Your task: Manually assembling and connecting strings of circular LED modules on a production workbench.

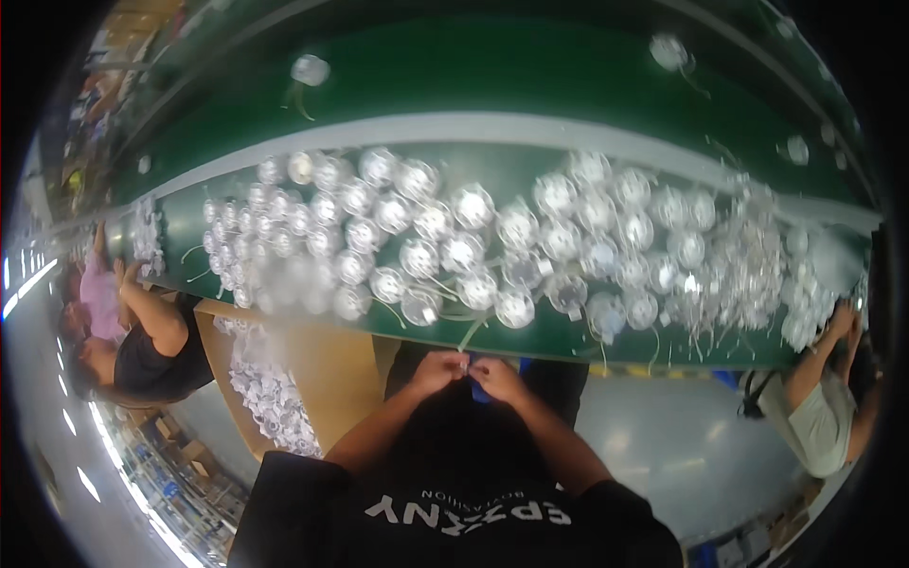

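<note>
At the near edge of the green table, my left hand and my right hand meet in front of my body. Both are closed in a pinch, fingertips almost touching. A small pale thing shows between them, too small to name. Just beyond the fingers, a pale wire hangs over the table edge from one of the round pieces. Many clear, round, lamp-like pieces with pale wires cover the green table in front of me.
A cardboard box of small white parts stands to my left. Past a grey rail, a green belt carries a few similar round pieces. A pile of clear parts lies right. Other people work at both sides.
</note>
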A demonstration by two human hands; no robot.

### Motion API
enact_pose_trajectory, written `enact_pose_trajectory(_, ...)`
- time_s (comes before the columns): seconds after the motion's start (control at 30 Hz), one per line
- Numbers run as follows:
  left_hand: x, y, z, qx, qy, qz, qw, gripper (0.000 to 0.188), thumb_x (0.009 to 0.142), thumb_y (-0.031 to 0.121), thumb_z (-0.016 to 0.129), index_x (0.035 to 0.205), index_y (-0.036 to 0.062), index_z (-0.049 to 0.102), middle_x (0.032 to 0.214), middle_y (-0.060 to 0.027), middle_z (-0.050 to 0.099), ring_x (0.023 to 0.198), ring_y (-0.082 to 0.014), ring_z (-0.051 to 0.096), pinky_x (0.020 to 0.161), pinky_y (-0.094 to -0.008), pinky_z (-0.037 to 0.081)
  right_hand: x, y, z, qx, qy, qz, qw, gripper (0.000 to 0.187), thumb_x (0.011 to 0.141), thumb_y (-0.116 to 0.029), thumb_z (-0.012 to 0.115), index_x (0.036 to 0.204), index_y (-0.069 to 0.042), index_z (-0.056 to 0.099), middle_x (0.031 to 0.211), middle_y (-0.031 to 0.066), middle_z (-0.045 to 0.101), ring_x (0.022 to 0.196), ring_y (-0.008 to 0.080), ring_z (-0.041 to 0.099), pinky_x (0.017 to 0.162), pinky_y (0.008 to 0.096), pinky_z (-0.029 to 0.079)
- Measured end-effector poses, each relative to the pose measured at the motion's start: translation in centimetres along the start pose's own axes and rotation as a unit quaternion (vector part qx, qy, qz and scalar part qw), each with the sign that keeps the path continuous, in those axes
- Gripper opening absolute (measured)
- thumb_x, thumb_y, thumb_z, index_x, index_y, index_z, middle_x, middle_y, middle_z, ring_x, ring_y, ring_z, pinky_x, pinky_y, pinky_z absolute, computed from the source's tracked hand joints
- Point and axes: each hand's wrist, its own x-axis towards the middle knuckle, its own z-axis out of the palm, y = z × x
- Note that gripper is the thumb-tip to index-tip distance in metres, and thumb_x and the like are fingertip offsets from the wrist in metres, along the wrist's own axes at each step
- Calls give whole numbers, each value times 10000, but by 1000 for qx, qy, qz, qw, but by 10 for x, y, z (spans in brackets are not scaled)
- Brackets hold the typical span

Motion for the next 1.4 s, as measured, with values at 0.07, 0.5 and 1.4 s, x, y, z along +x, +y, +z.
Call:
enact_pose_trajectory(0.07, 5, -3, 12, 168, 12, 35, 985, 363, 880, -54, 659, 1241, -17, 677, 1051, -87, 728, 930, -152, 684, 836, -254, 545, -5, 9, -2, -75, -44, 21, 996, 167, 901, -188, 673, 948, -48, 751, 856, 131, 744, 671, 281, 643, 650, 388, 496)
enact_pose_trajectory(0.5, 62, -127, -27, 286, 164, 130, 935, 324, 977, 164, 620, 1268, 22, 629, 1114, -131, 695, 818, -241, 695, 770, -342, 573, 25, 244, 132, -258, 252, 93, 928, 443, 926, -247, 584, 1344, -101, 592, 1268, 160, 662, 1063, 382, 644, 900, 467, 525)
enact_pose_trajectory(1.4, -10, 97, 36, 306, -219, 254, 891, 458, 923, 79, 574, 1380, 76, 581, 1373, -93, 609, 1163, -281, 629, 991, -388, 507, 16, 218, -126, -113, 269, -127, 948, 389, 987, -284, 559, 1318, -82, 592, 1275, 129, 637, 1071, 292, 623, 986, 420, 502)
